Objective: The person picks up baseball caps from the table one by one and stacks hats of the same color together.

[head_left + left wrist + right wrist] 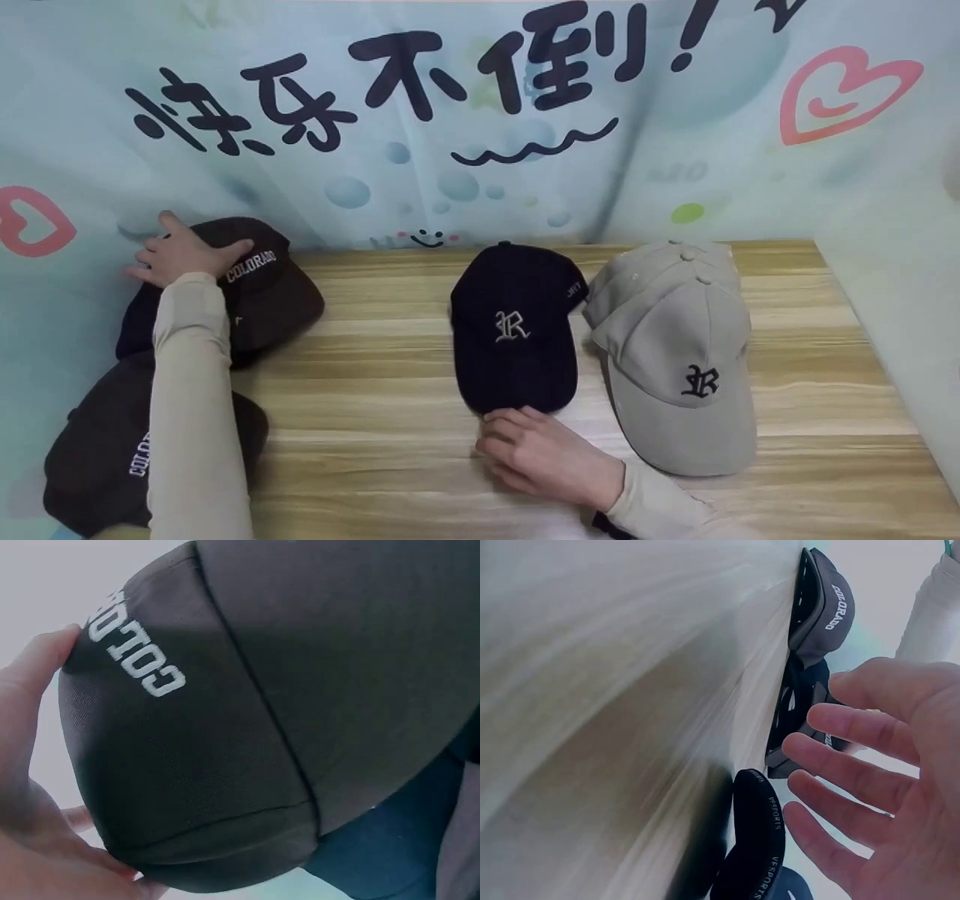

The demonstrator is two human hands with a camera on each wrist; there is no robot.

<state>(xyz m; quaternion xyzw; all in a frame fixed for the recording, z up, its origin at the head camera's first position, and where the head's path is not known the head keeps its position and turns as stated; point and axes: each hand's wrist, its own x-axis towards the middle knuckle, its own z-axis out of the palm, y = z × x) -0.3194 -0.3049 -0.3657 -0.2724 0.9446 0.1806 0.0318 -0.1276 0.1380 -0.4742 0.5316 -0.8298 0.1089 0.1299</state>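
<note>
At the back left, my left hand [184, 251] rests over the crown of a dark brown cap [281, 289] with white COLORADO lettering. Its fingers are spread wide, and the thumb lies beside the lettering. In the left wrist view, thumb and fingertips touch the edge of the crown [187, 750]. Part of a navy cap [135, 322] shows beneath that brown one. My right hand [551, 457] is just in front of the visor of a navy cap [517, 375] with a pale R emblem. In the right wrist view its fingers [855, 757] are loosely extended and hold nothing.
Another brown COLORADO cap [90, 450] lies front left, partly hidden by my left sleeve [195, 420]. Nested beige caps [667, 330] with a dark R emblem sit right of the navy cap. A printed cloth [420, 187] hangs behind the wooden table [375, 442].
</note>
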